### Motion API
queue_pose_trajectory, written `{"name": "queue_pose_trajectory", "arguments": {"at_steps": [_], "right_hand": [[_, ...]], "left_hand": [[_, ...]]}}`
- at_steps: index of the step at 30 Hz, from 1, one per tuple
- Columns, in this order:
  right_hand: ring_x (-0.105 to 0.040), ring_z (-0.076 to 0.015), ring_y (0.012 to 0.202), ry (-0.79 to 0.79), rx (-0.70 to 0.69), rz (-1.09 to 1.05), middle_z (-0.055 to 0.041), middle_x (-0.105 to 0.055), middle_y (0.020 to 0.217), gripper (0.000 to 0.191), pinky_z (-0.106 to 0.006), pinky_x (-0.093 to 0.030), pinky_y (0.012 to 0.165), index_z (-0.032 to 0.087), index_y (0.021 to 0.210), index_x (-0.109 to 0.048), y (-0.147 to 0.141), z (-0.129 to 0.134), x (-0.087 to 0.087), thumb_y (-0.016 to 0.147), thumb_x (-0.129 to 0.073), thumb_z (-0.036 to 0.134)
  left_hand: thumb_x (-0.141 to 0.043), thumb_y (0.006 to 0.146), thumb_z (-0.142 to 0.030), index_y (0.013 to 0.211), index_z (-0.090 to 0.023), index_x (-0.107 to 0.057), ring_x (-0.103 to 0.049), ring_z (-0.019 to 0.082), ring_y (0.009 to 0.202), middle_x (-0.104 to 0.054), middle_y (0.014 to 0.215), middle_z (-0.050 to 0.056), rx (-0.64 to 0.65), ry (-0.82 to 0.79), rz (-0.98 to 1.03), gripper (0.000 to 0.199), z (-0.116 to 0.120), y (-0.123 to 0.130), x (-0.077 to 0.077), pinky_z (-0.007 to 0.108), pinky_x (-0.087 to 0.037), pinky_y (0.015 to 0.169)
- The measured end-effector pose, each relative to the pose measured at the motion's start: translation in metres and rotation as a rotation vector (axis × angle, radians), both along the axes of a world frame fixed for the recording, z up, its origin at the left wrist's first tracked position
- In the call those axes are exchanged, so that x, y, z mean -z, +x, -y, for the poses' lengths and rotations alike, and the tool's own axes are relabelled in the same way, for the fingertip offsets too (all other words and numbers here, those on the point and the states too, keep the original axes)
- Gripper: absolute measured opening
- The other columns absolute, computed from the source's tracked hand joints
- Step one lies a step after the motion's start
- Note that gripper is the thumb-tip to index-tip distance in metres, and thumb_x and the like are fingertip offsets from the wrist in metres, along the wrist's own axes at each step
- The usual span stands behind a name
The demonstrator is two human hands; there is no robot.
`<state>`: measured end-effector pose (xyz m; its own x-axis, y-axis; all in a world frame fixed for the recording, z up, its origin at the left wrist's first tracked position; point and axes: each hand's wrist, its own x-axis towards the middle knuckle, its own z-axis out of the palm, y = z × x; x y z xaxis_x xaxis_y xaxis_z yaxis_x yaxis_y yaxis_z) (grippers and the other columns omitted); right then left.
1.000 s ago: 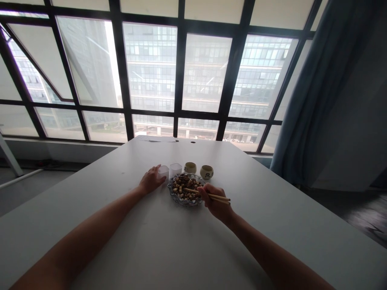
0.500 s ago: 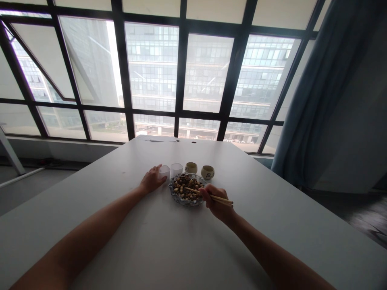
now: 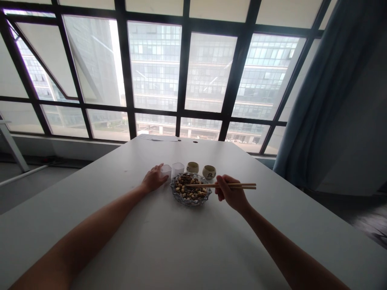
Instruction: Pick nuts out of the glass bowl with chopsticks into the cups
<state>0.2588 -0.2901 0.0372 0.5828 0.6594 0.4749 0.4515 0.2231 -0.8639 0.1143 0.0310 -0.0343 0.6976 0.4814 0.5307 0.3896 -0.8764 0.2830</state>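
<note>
A glass bowl (image 3: 191, 200) of nuts and darker pieces stands on the white table (image 3: 181, 245). My right hand (image 3: 231, 192), to the right of the bowl, grips wooden chopsticks (image 3: 242, 185). Their tips reach left over the nuts. My left hand (image 3: 155, 178) is wrapped round the left side of a translucent plastic cup (image 3: 166, 170), behind and left of the bowl. A second translucent cup (image 3: 178, 168) stands beside it. Two small cream cups with dark characters, one (image 3: 192, 167) behind the bowl and one (image 3: 209, 172) further right, complete the row.
White paper (image 3: 157, 137) lies at the table's far edge, near two dark round spots. Large windows rise beyond it. A blue-grey curtain (image 3: 308, 104) hangs at the right, and a pale metal leg (image 3: 13, 147) stands at the left.
My right hand has moved right, away from the bowl, and the chopsticks now lie flatter, nearly level. My left hand stays at the same plastic cup. The view has shifted slightly.
</note>
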Motion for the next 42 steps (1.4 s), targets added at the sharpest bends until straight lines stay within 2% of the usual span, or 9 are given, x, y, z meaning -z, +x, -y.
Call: {"name": "queue_pose_trajectory", "arguments": {"at_steps": [6,13,27,29,31,34,37,39,42], "right_hand": [[-0.046,-0.0090,0.032,0.111,0.056,-0.252,0.0003,-0.057,0.047,0.055,-0.021,-0.035,0.029,0.017,0.066,-0.058,0.017,-0.007,0.007,0.073,-0.069,0.071],[-0.046,-0.0080,0.034,0.156,0.014,-0.400,0.0008,-0.058,0.047,0.055,-0.019,-0.035,0.030,0.016,0.067,-0.060,0.022,-0.008,0.010,0.066,-0.078,0.068],[-0.046,-0.0088,0.032,0.176,0.092,-0.343,0.0004,-0.058,0.047,0.056,-0.020,-0.035,0.030,0.017,0.067,-0.060,0.017,-0.009,0.010,0.068,-0.074,0.071],[-0.047,-0.0098,0.032,0.161,0.136,-0.236,-0.0002,-0.059,0.048,0.055,-0.021,-0.035,0.031,0.017,0.067,-0.059,0.014,-0.005,0.009,0.074,-0.068,0.071],[-0.048,-0.0104,0.034,0.136,0.175,0.014,-0.0001,-0.059,0.049,0.051,-0.022,-0.037,0.034,0.019,0.067,-0.057,0.010,0.000,0.008,0.084,-0.061,0.066],[-0.049,-0.0091,0.040,0.076,0.144,0.616,0.0008,-0.057,0.052,0.044,-0.021,-0.037,0.041,0.020,0.064,-0.053,0.000,0.008,0.005,0.098,-0.052,0.048],[-0.045,-0.0084,0.044,0.050,0.054,1.161,0.0006,-0.056,0.056,0.039,-0.023,-0.032,0.045,0.018,0.068,-0.052,-0.012,0.010,0.002,0.103,-0.045,0.033],[-0.043,-0.0086,0.045,0.069,0.023,1.356,0.0009,-0.056,0.058,0.037,-0.024,-0.031,0.047,0.018,0.071,-0.053,-0.020,0.007,0.000,0.105,-0.043,0.030],[-0.043,-0.0086,0.047,0.098,0.004,1.431,0.0014,-0.055,0.059,0.036,-0.024,-0.031,0.048,0.017,0.073,-0.053,-0.027,0.004,-0.002,0.105,-0.043,0.029]], "left_hand": [[-0.058,0.085,-0.044,0.144,-0.012,-0.041,-0.059,0.031,0.118,-0.058,0.134,0.018,-0.001,-0.009,-0.017,0.069,-0.002,-0.001,0.001,0.042,-0.046,0.103],[-0.059,0.085,-0.044,0.143,-0.011,-0.043,-0.060,0.031,0.116,-0.060,0.129,0.018,-0.008,-0.001,-0.012,0.068,0.000,0.000,0.000,0.041,-0.047,0.100],[-0.059,0.085,-0.043,0.142,-0.010,-0.043,-0.061,0.032,0.115,-0.060,0.130,0.019,-0.004,0.012,-0.007,0.068,0.001,0.000,-0.001,0.043,-0.048,0.100],[-0.060,0.084,-0.043,0.142,-0.011,-0.044,-0.062,0.031,0.114,-0.061,0.129,0.018,-0.002,0.016,0.002,0.068,0.001,0.000,0.000,0.043,-0.049,0.099],[-0.060,0.084,-0.044,0.142,-0.012,-0.044,-0.061,0.031,0.114,-0.061,0.129,0.018,-0.005,0.015,0.008,0.068,0.001,0.001,0.000,0.043,-0.049,0.099],[-0.060,0.084,-0.044,0.142,-0.011,-0.044,-0.061,0.032,0.116,-0.060,0.130,0.018,-0.005,0.009,0.003,0.068,0.001,0.000,0.000,0.043,-0.049,0.099],[-0.060,0.084,-0.043,0.142,-0.011,-0.044,-0.061,0.031,0.115,-0.060,0.131,0.018,-0.009,0.009,-0.005,0.068,0.002,0.000,-0.001,0.041,-0.049,0.099],[-0.060,0.084,-0.043,0.142,-0.010,-0.044,-0.061,0.031,0.115,-0.060,0.130,0.018,-0.014,0.007,-0.007,0.068,0.002,0.000,-0.002,0.042,-0.049,0.099],[-0.059,0.085,-0.043,0.142,-0.009,-0.043,-0.060,0.032,0.116,-0.060,0.131,0.019,-0.012,-0.005,-0.006,0.068,0.002,0.000,-0.003,0.043,-0.048,0.100]]}}
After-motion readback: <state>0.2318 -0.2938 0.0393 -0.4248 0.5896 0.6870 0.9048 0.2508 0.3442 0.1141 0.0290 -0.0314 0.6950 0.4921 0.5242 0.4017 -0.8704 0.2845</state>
